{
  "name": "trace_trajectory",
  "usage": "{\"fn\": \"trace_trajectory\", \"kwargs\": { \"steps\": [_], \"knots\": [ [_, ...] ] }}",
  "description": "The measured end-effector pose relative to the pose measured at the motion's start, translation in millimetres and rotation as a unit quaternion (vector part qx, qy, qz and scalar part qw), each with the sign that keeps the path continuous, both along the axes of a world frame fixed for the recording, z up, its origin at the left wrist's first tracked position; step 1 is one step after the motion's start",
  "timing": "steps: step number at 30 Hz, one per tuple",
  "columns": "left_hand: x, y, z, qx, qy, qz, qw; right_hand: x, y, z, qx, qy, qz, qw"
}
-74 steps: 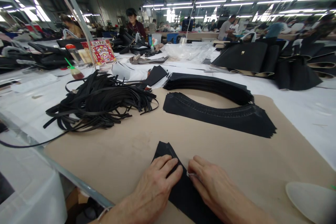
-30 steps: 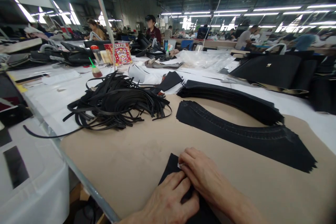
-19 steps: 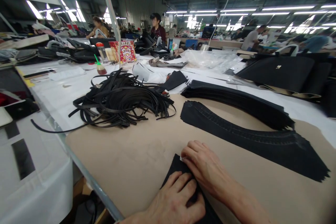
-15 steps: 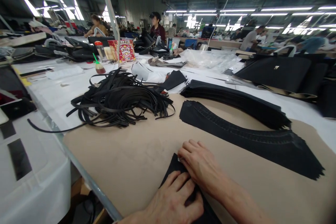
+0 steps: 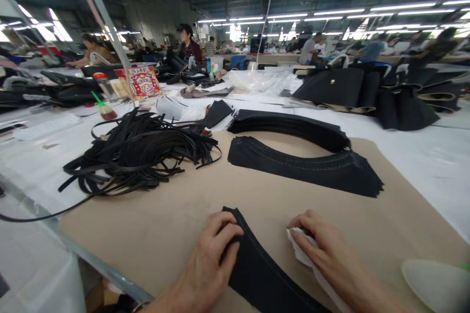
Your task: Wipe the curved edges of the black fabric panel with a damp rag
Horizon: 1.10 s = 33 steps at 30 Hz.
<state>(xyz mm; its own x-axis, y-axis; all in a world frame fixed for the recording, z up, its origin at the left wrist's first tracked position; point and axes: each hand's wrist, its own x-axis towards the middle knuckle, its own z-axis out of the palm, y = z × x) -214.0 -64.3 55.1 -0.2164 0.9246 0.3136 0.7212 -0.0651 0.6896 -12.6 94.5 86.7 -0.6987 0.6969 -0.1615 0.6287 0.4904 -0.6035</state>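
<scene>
A curved black fabric or leather piece [image 5: 260,269] lies on the tan sheet in front of me, its narrow end pointing away. My left hand [image 5: 211,254] grips it near that far end, fingers bent over the surface and thumb pressed against it. To the right and apart from the piece, my right hand [image 5: 325,249] is closed around a crumpled white cloth or paper [image 5: 303,252]; part of it hangs under the palm. Beyond my hands lies a stack of similar curved black pieces [image 5: 301,168], with a second stack [image 5: 286,127] behind it.
A tangled pile of black strips [image 5: 143,151] sits at the left. A white rounded object [image 5: 435,281] shows at the lower right. Behind are a green-tipped bottle [image 5: 107,111], clear plastic [image 5: 257,80] and black bag panels [image 5: 338,89]. The table edge [image 5: 103,266] runs along the left.
My right hand has lifted off the black piece and moved right, with the white cloth or paper now showing in it. My left hand stays on the piece. The view has turned right.
</scene>
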Motion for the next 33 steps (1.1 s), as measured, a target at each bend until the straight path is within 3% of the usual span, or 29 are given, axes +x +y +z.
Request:
{"fn": "trace_trajectory", "kwargs": {
  "steps": [3,6,11,16,23,33],
  "knots": [
    [-14,16,12.3,-0.026,0.040,-0.046,0.998,24,-16,1.5,-0.016,-0.001,-0.008,1.000],
    [-23,38,19.3,-0.100,0.101,-0.123,0.982,38,-29,6.3,-0.045,-0.006,0.014,0.999],
    [-25,62,30.8,-0.195,0.192,-0.194,0.942,52,-48,11.9,-0.046,-0.120,0.039,0.991],
    [-23,70,41.4,-0.217,0.215,-0.215,0.928,59,-58,8.4,-0.014,-0.149,0.031,0.988],
    [-25,71,46.1,-0.243,0.210,-0.213,0.923,63,-51,5.4,-0.013,-0.138,0.013,0.990],
    [-34,72,51.9,-0.281,0.161,-0.232,0.917,74,-41,17.7,-0.036,-0.166,-0.002,0.986]
  ]
}}
